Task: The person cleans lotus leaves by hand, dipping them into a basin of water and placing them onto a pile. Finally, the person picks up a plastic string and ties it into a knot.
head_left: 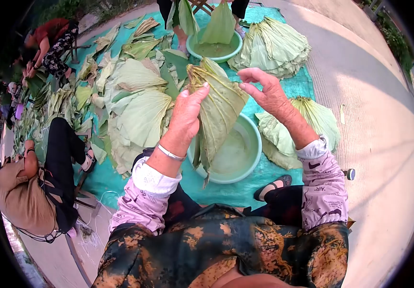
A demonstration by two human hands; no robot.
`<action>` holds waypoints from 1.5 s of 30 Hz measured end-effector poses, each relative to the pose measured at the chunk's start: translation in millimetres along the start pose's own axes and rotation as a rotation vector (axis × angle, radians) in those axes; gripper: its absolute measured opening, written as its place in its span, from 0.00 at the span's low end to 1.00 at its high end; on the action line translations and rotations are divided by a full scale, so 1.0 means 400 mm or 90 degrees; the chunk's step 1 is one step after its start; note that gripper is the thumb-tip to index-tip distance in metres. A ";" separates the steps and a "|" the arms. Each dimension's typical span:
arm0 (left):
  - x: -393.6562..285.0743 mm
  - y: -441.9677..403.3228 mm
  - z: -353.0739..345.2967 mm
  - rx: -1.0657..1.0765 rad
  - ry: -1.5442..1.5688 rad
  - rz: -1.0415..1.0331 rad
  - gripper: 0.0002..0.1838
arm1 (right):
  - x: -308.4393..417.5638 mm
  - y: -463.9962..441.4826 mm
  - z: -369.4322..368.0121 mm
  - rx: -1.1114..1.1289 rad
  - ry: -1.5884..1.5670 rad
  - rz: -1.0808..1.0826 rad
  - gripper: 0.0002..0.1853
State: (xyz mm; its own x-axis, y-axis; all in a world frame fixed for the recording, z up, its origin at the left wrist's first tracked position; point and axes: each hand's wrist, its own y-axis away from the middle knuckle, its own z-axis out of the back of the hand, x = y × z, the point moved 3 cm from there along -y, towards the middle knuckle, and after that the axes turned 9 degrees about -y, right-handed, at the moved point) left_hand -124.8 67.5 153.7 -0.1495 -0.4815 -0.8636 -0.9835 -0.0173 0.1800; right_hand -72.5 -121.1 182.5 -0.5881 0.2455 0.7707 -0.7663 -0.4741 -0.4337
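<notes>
My left hand (187,113) grips a folded lotus leaf (219,110), yellow-green with raised veins, its thumb pressed near the gathered brownish top. The leaf hangs down over a pale green basin (252,168) with cloudy water in it. My right hand (267,93) is at the leaf's right edge, with its thumb and curled fingers apart. Whether the thumb tip touches the leaf, I cannot tell. To the left lies a large pile of flattened lotus leaves (137,113). Another fanned stack of leaves (312,117) rests right of the basin.
Across from me, a person holds leaves (219,24) over a second basin (216,58). A big leaf stack (274,48) stands beside it. Loose leaves cover the left of the teal tarp (283,175). A seated person (29,197) is at left, another (56,43) farther back.
</notes>
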 end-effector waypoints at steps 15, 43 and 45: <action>0.053 0.018 0.008 0.112 0.041 0.017 0.14 | 0.096 0.066 -0.117 -0.058 0.135 -0.004 0.19; 0.103 0.009 -0.004 0.332 0.095 0.030 0.26 | -0.006 0.108 -0.107 -0.115 -0.144 -0.139 0.17; 0.099 0.003 -0.001 0.345 0.102 0.022 0.27 | 0.017 0.108 -0.114 -0.075 -0.234 -0.137 0.19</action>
State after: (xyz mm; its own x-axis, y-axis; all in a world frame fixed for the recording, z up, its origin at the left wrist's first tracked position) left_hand -131.9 48.0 119.7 -0.2072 -0.6009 -0.7720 -0.8962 0.4331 -0.0965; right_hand -121.3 -101.4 148.0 -0.2972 0.0012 0.9548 -0.8978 -0.3407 -0.2791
